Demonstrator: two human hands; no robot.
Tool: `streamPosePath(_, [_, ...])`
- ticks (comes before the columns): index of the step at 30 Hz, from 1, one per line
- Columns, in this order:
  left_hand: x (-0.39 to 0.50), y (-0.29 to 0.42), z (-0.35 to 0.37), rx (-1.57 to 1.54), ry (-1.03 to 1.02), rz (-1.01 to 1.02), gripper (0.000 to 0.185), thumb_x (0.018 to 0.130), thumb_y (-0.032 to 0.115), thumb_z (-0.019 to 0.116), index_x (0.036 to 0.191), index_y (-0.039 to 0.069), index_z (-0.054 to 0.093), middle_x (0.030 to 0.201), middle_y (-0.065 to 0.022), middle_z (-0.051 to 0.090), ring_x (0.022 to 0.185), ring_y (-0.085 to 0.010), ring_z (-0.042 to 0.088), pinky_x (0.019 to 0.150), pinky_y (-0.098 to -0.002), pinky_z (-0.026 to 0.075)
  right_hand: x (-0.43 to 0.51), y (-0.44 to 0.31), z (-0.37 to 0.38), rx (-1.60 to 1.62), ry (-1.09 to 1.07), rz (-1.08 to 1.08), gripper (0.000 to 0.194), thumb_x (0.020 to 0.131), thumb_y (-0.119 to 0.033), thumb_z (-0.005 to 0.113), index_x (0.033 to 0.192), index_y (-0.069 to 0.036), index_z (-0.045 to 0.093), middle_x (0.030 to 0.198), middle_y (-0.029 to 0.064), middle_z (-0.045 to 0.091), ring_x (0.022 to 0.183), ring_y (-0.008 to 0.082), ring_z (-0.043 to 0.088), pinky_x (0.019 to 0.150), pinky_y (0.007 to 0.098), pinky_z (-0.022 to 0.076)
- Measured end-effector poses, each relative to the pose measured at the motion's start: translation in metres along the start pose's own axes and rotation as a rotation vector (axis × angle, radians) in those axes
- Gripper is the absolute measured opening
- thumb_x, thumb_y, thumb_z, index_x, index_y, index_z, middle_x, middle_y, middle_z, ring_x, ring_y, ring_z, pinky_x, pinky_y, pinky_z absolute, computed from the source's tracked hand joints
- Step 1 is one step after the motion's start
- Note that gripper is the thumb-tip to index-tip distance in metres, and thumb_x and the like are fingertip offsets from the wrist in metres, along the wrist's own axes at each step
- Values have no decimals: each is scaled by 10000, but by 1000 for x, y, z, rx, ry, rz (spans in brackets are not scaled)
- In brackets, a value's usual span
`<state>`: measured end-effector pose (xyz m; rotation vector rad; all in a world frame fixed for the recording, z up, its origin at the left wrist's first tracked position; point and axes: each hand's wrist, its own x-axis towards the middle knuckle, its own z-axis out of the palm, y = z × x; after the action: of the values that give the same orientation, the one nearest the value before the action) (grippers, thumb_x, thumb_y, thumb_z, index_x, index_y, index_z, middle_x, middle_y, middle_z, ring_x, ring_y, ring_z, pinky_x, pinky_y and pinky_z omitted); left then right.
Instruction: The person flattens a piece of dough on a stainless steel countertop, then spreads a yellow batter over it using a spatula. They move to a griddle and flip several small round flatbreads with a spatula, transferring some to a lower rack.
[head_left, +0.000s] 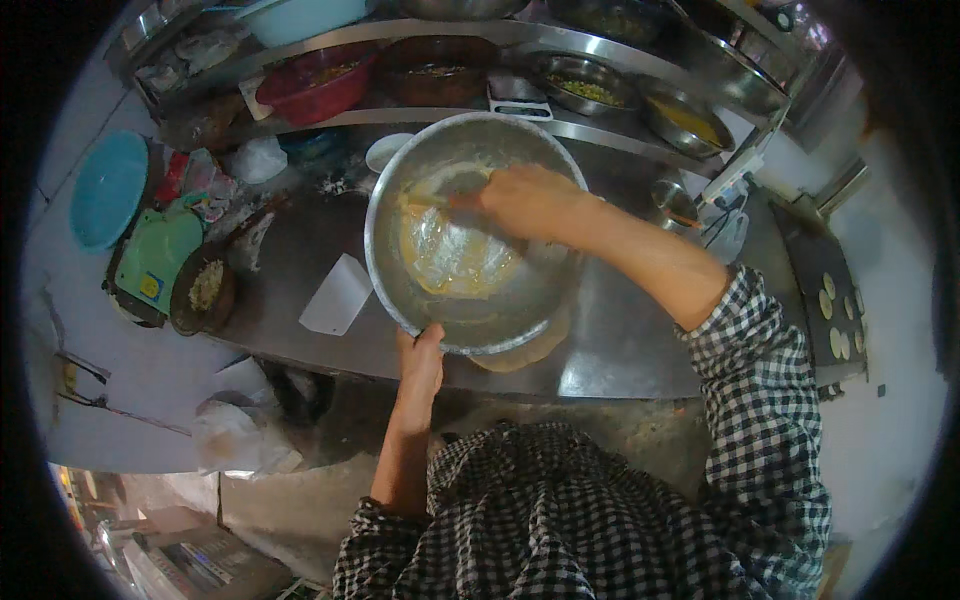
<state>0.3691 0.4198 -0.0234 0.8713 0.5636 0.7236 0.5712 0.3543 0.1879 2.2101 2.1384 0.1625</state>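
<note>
A large metal mixing bowl (382, 247) tilts over the counter, with a wet, yellowish batter-like mixture (461, 259) smeared across its inside. My left hand (421, 360) grips the near left rim, thumb over the edge. Inside the bowl, the fingers of my right hand (525, 199) are closed around the reddish-brown handle (466, 201) of a tool. The tool's far end lies against the coated wall and is too blurred to identify. Part of a tan, rounded thing (529, 351) shows beneath the bowl. A white rectangular plastic piece (337, 295) lies left of the bowl.
Behind the steel counter (630, 345), a shelf holds a red basin (315, 90), a kitchen scale (520, 105) and steel bowls (589, 86) of food. A pan (202, 292) stands left, near a green board-like item (161, 251). Pale discs lie on a dark griddle (817, 285) at right.
</note>
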Motion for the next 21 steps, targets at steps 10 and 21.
streamPosePath(10, [-18,37,-2,173,122,-217,644,828,28,546,1378,-7,214,1179,-110,514,964,-199,545,794,-320,431,-11,9,-56,-183,-130,208,389,875,-244,535,1259,-282,586,1018,128,670,923,326,662,756,435,548])
streamPosePath(21, [-9,22,-1,253,113,-158,458,822,7,526,1270,-18,436,1156,-87,545,1034,-187,525,856,-297,410,-13,-26,13,-86,-330,-163,311,865,-192,553,1154,-249,651,976,126,682,898,327,669,766,442,550])
